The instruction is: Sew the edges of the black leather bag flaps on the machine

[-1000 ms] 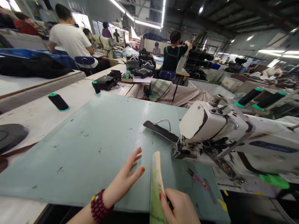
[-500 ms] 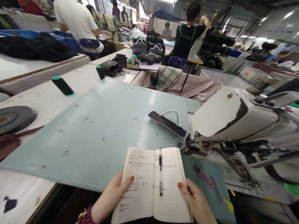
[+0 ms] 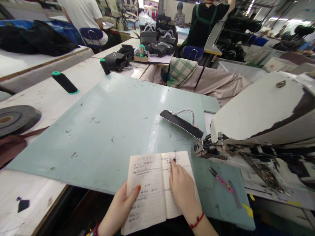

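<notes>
An open notebook (image 3: 147,206) with handwriting on both pages is tilted toward me at the near edge of the pale green table mat. My left hand (image 3: 123,201) grips its left edge, thumb on the page. Over the right page lies my right hand (image 3: 181,183), fingertips at the top of a pen (image 3: 174,156); most of the pen is hidden under the hand, and I cannot make out whether the fingers grip it. Beyond the notebook rests a black strip with a wrapped handle (image 3: 182,124).
A sewing machine (image 3: 261,111) stands at right, with pink snips (image 3: 222,182) below it. Thread cones (image 3: 65,83), a dark round disc (image 3: 17,119) and black bags (image 3: 157,41) lie around the mat (image 3: 98,131). Two people (image 3: 81,14) (image 3: 205,19) sit further back.
My right hand has left the notebook's right edge and moved up and inward over the right page onto the pen. The view has shifted slightly downward, and the notebook lies a little differently.
</notes>
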`<action>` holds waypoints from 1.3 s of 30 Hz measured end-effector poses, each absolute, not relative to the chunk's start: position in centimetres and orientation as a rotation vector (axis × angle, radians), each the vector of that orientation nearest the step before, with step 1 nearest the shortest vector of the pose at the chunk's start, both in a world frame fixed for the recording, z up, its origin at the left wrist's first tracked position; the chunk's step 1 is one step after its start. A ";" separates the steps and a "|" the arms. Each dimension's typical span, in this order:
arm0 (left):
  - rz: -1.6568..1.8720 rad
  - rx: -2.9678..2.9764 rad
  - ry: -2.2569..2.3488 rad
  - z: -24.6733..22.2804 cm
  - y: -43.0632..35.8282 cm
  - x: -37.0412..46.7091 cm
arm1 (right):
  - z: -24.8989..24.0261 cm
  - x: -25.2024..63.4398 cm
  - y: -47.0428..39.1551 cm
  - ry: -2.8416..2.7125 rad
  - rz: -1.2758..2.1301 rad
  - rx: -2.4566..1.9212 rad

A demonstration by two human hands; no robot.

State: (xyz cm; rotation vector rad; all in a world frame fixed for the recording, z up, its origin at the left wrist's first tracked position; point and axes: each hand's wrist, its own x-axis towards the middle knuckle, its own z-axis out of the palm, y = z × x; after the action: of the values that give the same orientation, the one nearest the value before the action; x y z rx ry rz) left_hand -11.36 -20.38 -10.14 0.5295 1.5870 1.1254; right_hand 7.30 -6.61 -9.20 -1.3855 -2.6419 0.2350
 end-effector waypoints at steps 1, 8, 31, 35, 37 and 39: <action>1.114 0.568 1.597 -10.1 -20.2 -11.4 | -9.3 6.8 -5.6 -2.649 0.243 -1.390; 1.157 0.594 1.633 -10.2 -19.6 -10.8 | -7.1 2.9 0.7 -2.382 0.675 -1.175; 0.886 1.768 1.750 -8.6 -16.7 -7.4 | -7.0 5.7 -8.2 -1.818 1.773 -0.989; 0.927 1.729 1.779 -9.2 -16.6 -8.0 | -7.4 5.8 -8.0 -1.526 1.942 -1.075; 0.914 1.658 1.858 -9.6 -16.7 -8.5 | -7.4 6.0 -7.5 -1.363 1.859 -1.143; 0.896 1.632 1.908 -9.9 -16.7 -9.0 | -7.3 6.0 -6.7 -1.196 1.690 -1.162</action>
State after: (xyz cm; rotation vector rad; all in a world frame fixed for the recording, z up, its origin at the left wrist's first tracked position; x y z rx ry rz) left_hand -8.95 -16.66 -9.91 1.6318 1.9075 0.8956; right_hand 6.01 -6.66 -7.31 -1.1619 -1.1955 1.6900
